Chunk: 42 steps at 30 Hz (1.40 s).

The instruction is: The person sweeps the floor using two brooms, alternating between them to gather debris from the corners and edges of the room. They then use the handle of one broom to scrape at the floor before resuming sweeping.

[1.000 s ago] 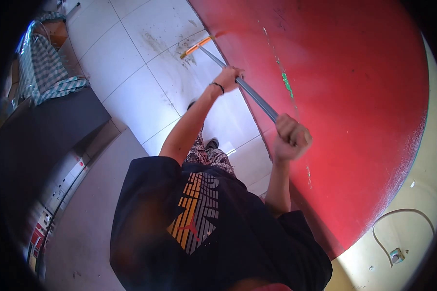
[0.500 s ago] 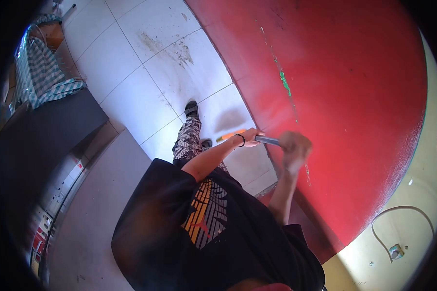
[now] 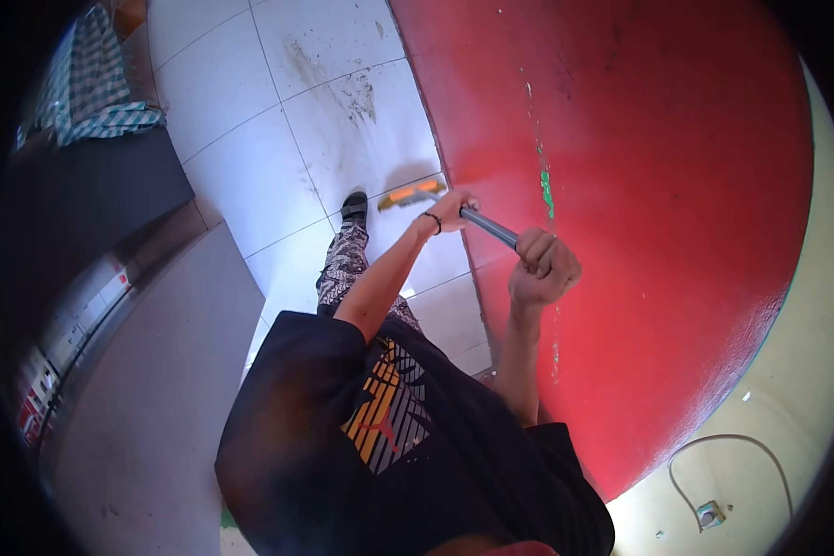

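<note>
My left hand (image 3: 454,211), with a dark bracelet at the wrist, is wrapped round the lower part of a grey pole (image 3: 489,227). Higher on the same pole, at its upper end, my right hand (image 3: 545,267) is closed in a fist. The orange broom head (image 3: 412,193), slightly blurred, is just beyond my left hand, over the white tiles beside the red wall. A shadow lies next to it. Dark dirt smudges (image 3: 357,97) mark the tiles farther ahead.
The red wall (image 3: 658,204) runs along the right. At the left stand a dark cabinet (image 3: 111,185) with a checked cloth (image 3: 93,83) and a grey panel (image 3: 167,352). My foot (image 3: 354,206) is on the white floor (image 3: 222,130). A cable (image 3: 741,437) hangs at the lower right.
The broom head came back from the dirt smudges towards my feet, then moved a little forward again. My left hand has risen slightly from its place half a second ago. Both hands kept hold.
</note>
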### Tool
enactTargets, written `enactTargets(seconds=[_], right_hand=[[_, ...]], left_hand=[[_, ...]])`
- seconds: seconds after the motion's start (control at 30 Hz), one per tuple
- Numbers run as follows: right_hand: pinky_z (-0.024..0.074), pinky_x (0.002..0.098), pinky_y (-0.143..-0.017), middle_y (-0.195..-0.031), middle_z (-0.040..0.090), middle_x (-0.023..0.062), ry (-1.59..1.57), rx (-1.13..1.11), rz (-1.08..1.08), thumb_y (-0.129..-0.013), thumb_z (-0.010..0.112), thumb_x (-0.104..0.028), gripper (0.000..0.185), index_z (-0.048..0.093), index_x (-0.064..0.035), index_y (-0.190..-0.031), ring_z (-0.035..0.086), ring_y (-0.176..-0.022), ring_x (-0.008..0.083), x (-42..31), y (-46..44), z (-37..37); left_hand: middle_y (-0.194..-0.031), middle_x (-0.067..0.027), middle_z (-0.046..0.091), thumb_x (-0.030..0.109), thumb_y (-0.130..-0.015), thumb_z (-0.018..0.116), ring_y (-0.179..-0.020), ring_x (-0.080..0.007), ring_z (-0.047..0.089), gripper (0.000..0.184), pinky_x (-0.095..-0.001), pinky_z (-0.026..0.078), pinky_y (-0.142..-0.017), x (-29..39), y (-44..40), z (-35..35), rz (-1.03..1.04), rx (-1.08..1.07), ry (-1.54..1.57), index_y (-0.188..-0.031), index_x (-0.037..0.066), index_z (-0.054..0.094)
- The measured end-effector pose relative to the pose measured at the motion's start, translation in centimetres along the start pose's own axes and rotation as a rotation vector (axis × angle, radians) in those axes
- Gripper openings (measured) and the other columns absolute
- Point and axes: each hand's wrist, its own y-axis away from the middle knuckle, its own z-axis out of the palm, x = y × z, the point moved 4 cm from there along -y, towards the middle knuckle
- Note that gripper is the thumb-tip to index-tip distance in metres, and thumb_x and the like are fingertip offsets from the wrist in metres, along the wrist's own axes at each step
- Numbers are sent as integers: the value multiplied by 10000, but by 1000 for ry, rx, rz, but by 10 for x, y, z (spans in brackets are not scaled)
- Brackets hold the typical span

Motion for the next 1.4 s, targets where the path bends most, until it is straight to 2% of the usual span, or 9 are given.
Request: enactTargets(seconds=[0.2,0.3,0.4,0.6,0.67,0.8,1.1,1.2,1.4], right_hand=[[203,283,-403,-413,244,26,-58,-115,-128,-861,337,-53,377,227,-69,-501,237,-383,109,-24,-7,21],[206,287,-396,-407,240,25,-93,-188,-134,-863,330,-83,376,225,-88,-501,238,-374,106,-49,-17,14],[197,283,-387,-415,258,24,-233,-270,-134,-868,333,-104,379,223,-106,-505,238,-369,102,-78,-43,7],[272,272,-407,-448,301,-6,-445,-745,98,-895,328,-184,378,286,-116,-526,299,-385,109,-49,-93,-1],[271,278,-386,-442,350,22,-602,-989,360,-886,374,-151,392,329,-77,-503,335,-373,119,-23,-91,4],[298,289,-411,-439,372,34,-676,-1159,546,-886,378,-167,401,346,-70,-498,336,-376,122,18,-70,21],[308,272,-490,-401,326,15,-459,-1297,1117,-845,385,-227,383,306,-121,-486,274,-379,113,134,26,39],[304,275,-492,-402,307,7,-443,-1447,1134,-846,383,-225,384,298,-123,-486,259,-381,112,159,55,30],[235,262,-444,-428,266,1,-457,-1380,859,-823,375,-191,358,267,-109,-492,251,-409,100,137,1,73]], left_hand=[[-719,-76,558,-55,-626,505,-728,-252,549,177,-330,413,-667,26,-20,-48,141,153,-262,-759,52,550],[-831,-19,567,-9,-647,536,-867,-228,536,224,-388,341,-824,56,-13,-55,147,287,-448,-826,123,560],[-862,-19,570,69,-674,567,-934,-247,517,189,-489,339,-814,96,1,-58,101,359,-417,-846,146,557],[-805,-91,561,157,-705,619,-849,-290,523,145,-404,400,-747,90,47,-38,9,725,-383,-811,76,564],[-771,-100,556,128,-704,612,-827,-310,514,135,-407,399,-734,67,73,-21,-99,921,-379,-818,76,563],[-776,-112,578,61,-697,582,-800,-322,500,152,-394,397,-742,57,120,2,-268,1191,-349,-847,75,563],[-723,-171,598,37,-698,582,-742,-281,592,182,-399,462,-654,-65,192,49,-726,1182,-6,-870,85,615],[-777,-165,608,39,-700,579,-776,-306,592,178,-403,478,-700,-122,188,68,-573,1272,-90,-862,98,623],[-863,-119,598,-27,-620,567,-882,-324,548,283,-400,416,-786,-82,138,4,-373,1630,-129,-824,158,633]])
